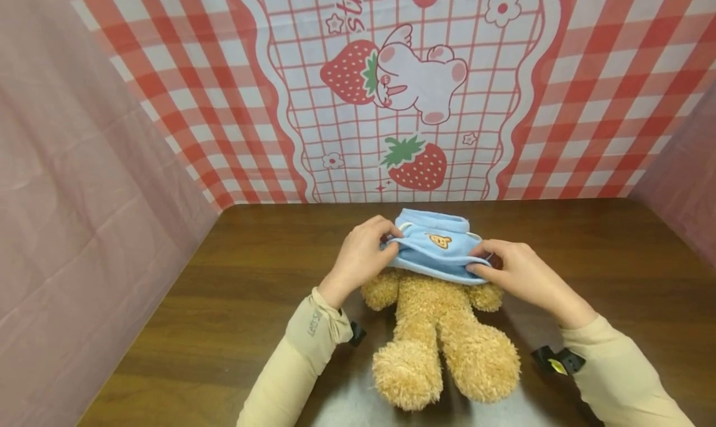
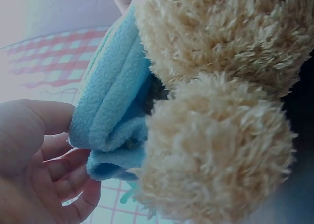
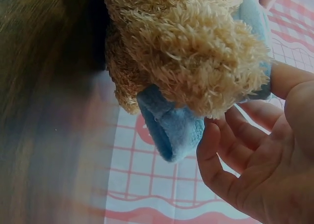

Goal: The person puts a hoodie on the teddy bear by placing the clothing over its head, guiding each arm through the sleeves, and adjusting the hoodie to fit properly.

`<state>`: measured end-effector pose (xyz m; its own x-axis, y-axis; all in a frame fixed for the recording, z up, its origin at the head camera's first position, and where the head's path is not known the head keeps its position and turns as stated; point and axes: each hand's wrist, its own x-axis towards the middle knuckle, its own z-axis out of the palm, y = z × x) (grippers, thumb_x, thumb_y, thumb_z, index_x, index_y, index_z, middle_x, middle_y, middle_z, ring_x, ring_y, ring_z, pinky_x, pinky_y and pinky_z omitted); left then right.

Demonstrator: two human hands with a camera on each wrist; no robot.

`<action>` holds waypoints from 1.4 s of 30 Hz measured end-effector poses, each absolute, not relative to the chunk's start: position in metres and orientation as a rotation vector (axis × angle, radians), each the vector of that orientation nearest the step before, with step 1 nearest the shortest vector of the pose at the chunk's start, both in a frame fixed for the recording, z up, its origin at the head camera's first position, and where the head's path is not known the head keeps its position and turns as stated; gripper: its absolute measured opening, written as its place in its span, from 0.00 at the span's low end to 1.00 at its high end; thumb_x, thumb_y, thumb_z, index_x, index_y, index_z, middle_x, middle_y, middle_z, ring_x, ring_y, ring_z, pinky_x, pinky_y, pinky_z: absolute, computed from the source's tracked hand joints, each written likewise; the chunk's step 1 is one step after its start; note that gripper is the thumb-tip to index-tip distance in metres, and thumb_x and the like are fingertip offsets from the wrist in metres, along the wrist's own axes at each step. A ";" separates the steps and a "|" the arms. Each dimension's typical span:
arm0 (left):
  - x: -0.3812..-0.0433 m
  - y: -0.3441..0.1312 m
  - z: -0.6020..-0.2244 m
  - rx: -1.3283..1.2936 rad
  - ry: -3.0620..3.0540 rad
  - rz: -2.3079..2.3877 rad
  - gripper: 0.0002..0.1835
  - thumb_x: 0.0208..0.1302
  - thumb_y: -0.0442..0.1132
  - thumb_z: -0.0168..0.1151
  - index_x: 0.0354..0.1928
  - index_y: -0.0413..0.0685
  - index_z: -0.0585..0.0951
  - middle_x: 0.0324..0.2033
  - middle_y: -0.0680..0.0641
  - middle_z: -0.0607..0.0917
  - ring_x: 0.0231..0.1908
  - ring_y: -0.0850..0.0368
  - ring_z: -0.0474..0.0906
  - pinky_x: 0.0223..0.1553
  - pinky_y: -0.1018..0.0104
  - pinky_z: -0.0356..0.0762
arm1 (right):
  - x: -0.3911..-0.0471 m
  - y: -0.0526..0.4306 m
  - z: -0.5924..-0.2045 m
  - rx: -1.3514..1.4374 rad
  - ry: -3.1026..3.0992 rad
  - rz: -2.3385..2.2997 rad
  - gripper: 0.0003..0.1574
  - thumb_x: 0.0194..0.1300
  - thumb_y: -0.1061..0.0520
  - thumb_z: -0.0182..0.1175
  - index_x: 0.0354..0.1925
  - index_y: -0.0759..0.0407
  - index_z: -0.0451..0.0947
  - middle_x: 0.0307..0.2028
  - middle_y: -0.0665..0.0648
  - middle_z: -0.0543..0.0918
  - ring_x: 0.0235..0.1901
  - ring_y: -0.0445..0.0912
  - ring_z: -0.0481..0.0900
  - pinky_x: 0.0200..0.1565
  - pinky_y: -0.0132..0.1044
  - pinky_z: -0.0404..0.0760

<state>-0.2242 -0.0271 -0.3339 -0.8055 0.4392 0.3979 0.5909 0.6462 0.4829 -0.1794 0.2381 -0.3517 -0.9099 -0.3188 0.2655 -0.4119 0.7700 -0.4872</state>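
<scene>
A light blue toy sweater (image 1: 416, 243) with a small bear patch lies over the head end of a tan plush bear (image 1: 431, 299). The bear is on its back, feet toward me; its head is hidden beneath the cloth. My left hand (image 1: 363, 253) pinches the left side of the sweater's hem, thumb against fingers. On the opposite side, my right hand (image 1: 520, 271) pinches the hem, so the opening gapes between both hands. In the right wrist view a blue sleeve (image 3: 179, 136) hangs below a fluffy paw (image 3: 206, 67). The left wrist view shows the folded hem (image 2: 105, 91) beside the other paw (image 2: 216, 150).
The bear lies on a brown wooden table (image 1: 240, 327). A red-and-white checked cloth (image 1: 218, 91) with strawberry prints hangs at the table's back edge. Pale pink curtains (image 1: 84, 197) flank the table. Black wrist cameras (image 1: 559, 358) sit below the sleeves.
</scene>
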 end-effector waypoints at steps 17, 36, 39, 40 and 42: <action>-0.233 -0.021 -0.323 -0.883 -2.568 -0.911 0.09 0.60 0.36 0.52 0.39 0.50 0.81 0.37 0.53 0.80 0.32 0.62 0.72 0.34 0.70 0.71 | -0.186 0.238 -0.353 0.492 -2.850 0.927 0.43 0.53 0.41 0.63 0.60 0.61 0.60 0.31 0.51 0.80 0.27 0.39 0.76 0.29 0.33 0.73; -0.242 -0.013 -0.313 -0.970 -2.590 -0.878 0.08 0.61 0.37 0.53 0.40 0.51 0.80 0.38 0.53 0.80 0.35 0.63 0.74 0.37 0.71 0.72 | -0.203 0.237 -0.338 0.520 -2.908 0.490 0.10 0.55 0.54 0.62 0.38 0.53 0.81 0.29 0.50 0.81 0.23 0.39 0.71 0.22 0.34 0.67; -0.246 -0.012 -0.312 -0.955 -2.575 -0.915 0.08 0.61 0.36 0.53 0.40 0.51 0.80 0.38 0.53 0.81 0.34 0.63 0.74 0.36 0.71 0.72 | -0.205 0.238 -0.332 0.527 -2.913 0.486 0.10 0.55 0.55 0.61 0.38 0.54 0.81 0.28 0.50 0.81 0.22 0.39 0.70 0.20 0.34 0.65; -0.248 -0.012 -0.311 -0.944 -2.568 -0.931 0.08 0.61 0.36 0.53 0.39 0.51 0.80 0.38 0.53 0.81 0.34 0.63 0.74 0.36 0.71 0.72 | -0.206 0.238 -0.329 0.523 -2.915 0.482 0.10 0.55 0.55 0.61 0.38 0.54 0.81 0.27 0.50 0.81 0.22 0.40 0.70 0.20 0.34 0.65; -0.251 -0.012 -0.310 -0.915 -2.553 -0.963 0.08 0.61 0.36 0.53 0.39 0.50 0.80 0.37 0.53 0.81 0.33 0.63 0.75 0.36 0.70 0.72 | -0.209 0.238 -0.323 0.505 -2.909 0.476 0.10 0.55 0.54 0.61 0.38 0.53 0.81 0.27 0.50 0.81 0.22 0.40 0.71 0.20 0.34 0.66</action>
